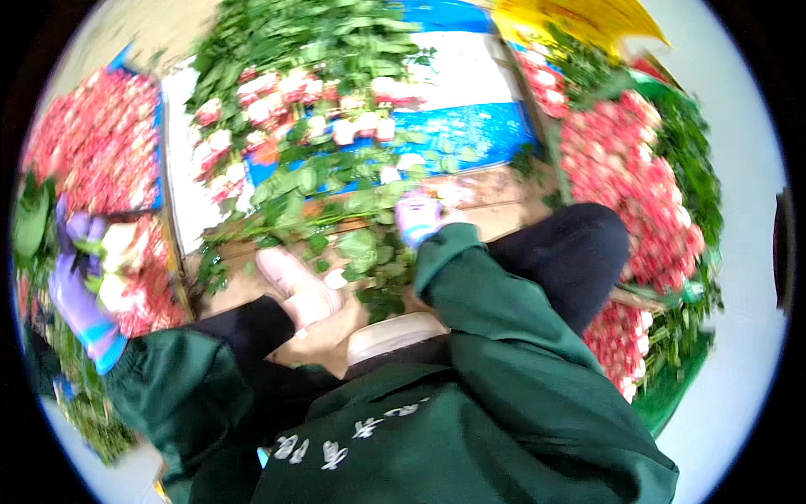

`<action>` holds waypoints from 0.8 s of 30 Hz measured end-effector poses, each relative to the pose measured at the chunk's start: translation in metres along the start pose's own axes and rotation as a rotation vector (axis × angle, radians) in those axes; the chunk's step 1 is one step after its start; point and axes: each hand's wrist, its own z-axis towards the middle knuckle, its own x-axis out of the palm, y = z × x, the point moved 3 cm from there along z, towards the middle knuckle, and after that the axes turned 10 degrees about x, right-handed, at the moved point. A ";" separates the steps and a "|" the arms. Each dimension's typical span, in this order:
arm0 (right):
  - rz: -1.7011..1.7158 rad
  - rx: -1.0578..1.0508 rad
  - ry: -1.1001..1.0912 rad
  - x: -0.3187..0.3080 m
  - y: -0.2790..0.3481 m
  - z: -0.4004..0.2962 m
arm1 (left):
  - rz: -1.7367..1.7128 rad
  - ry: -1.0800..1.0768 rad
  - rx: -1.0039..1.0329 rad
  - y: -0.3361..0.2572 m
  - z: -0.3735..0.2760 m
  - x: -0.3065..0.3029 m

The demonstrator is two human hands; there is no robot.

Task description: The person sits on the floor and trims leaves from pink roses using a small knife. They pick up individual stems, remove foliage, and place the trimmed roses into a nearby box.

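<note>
My left hand (79,286), in a purple glove with a blue cuff, is at the far left with its fingers curled around a few pale pink-and-white roses (119,249). Their blooms point right, above a bundle of pink roses (148,296). My right hand (419,217), also gloved, hovers or rests near the front edge of the work surface, beside cut stems and leaves (362,249). Motion blur hides whether its fingers hold anything. Ahead lie loose leafy roses (277,101), with their pink-and-white heads towards me, on a blue-and-white surface (466,135).
Densely packed pink roses (101,138) stand at the left. More rose bundles (623,183) with green foliage line the right side, below a yellow sheet (579,22). Leaf litter lies around my pink shoe (302,286). My dark-clad knee (560,252) is raised at right.
</note>
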 end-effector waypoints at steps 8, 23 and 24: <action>0.170 0.164 0.128 0.040 -0.013 0.012 | -0.007 0.109 -0.091 0.016 0.021 0.002; 0.339 0.189 0.136 0.039 -0.019 0.018 | -0.022 0.144 -0.056 0.023 0.033 0.007; 0.349 0.145 0.116 0.036 -0.018 0.018 | -0.023 0.087 -0.055 0.012 0.021 0.022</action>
